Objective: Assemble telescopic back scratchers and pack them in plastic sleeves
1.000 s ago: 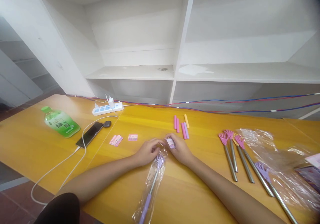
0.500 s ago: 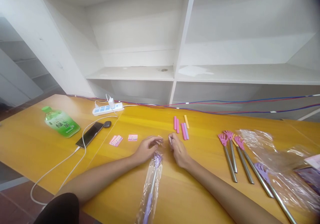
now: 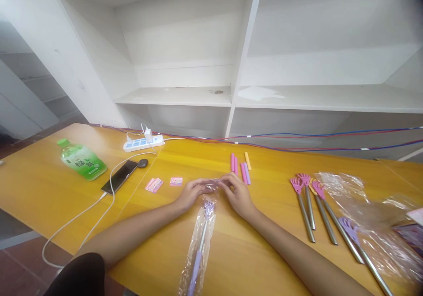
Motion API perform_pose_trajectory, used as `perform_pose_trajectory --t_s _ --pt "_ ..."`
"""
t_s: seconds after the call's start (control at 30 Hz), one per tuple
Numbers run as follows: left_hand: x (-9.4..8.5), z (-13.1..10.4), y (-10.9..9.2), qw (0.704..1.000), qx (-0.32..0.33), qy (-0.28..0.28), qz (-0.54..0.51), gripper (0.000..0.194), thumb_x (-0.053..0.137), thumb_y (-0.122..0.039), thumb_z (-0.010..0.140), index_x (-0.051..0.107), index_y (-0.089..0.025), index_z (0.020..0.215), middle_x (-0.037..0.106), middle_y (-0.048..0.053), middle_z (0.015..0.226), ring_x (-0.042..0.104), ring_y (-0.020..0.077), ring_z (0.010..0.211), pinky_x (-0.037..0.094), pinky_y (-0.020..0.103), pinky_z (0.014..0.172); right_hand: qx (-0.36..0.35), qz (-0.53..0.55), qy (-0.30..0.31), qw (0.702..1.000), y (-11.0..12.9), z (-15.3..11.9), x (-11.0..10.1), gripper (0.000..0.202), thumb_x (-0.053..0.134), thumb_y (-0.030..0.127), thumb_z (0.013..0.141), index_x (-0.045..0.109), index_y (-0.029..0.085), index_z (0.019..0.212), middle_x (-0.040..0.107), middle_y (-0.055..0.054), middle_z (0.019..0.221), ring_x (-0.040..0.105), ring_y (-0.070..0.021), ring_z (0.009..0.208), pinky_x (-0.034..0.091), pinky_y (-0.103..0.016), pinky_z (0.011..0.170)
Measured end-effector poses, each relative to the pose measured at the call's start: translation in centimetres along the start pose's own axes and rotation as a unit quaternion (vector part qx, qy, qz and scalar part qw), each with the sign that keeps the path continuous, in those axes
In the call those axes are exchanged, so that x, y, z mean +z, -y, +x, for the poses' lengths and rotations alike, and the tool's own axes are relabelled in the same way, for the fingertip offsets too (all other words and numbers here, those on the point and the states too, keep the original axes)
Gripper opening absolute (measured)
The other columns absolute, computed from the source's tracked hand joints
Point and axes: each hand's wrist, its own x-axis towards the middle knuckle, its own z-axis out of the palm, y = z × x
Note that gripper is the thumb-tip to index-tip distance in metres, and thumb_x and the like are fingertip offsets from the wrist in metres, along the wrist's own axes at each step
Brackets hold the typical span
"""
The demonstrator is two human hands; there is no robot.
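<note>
On my head view, the nearest item is the purple hand-shaped back scratcher (image 3: 202,239), lying lengthwise on the bench (image 3: 238,260) inside a clear plastic sleeve (image 3: 205,254), its claw toward the hands. At the sleeve's far end, the left hand (image 3: 193,194) has its fingers half curled, pinching the film. The right hand (image 3: 237,194) meets it there, fingers bent and thumb close below; I cannot tell whether they grip film, a card or both. Beyond stand out two overlapping pink cards (image 3: 153,185), a single card (image 3: 176,181) and the coloured tubes (image 3: 243,172); the power strip (image 3: 143,143) lies farthest back. Caution: I judge that the thin film could crease or split if the two hands pull unevenly, and the scratcher could slide within the sleeve if that end is lifted. Compared with half a second ago, the right hand, then apart with a card edge-on in its fingers, has closed the gap to the left; that card is no longer distinct.
</note>
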Motion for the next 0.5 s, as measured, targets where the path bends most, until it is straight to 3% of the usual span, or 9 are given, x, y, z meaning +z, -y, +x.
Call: perform_pose_trajectory --t_s 0.17,0.33,0.5 --pt "0.3 0.1 -0.3 0.999 -0.025 -0.012 -0.035 0.04 0.08 -0.033 0.08 0.08 -0.011 0.114 0.077 0.019 0.122 0.074 0.032 0.114 0.049 0.049 0.112 0.043 0.022 -0.017 0.999 -1.1 -0.4 0.7 0.037 0.05 0.057 0.108 0.055 0.02 0.105 0.064 -0.006 0.089 0.063 -0.0193 0.078 0.055 -0.032 0.071" --pt "0.4 0.0 -0.7 0.997 -0.043 -0.004 -0.063 0.04 0.079 -0.026 0.077 0.08 -0.008 0.113 0.078 0.021 0.119 0.075 0.032 0.112 0.049 0.049 0.113 0.061 -0.002 -0.022 0.998 -1.6 -0.7 0.9 0.037 0.054 0.055 0.106 0.055 0.019 0.116 0.066 -0.008 0.095 0.064 -0.0197 0.079 0.055 -0.031 0.069" --pt "0.2 0.1 -0.4 0.997 -0.033 -0.016 -0.062 0.043 0.076 -0.024 0.079 0.079 -0.007 0.118 0.078 0.021 0.117 0.075 0.0315 0.111 0.048 0.05 0.115 0.037 -0.04 0.001 0.998 -1.7 -0.4 0.5 0.036 0.046 0.043 0.11 0.059 0.022 0.137 0.067 -0.011 0.117 0.065 -0.024 0.103 0.056 -0.04 0.093"
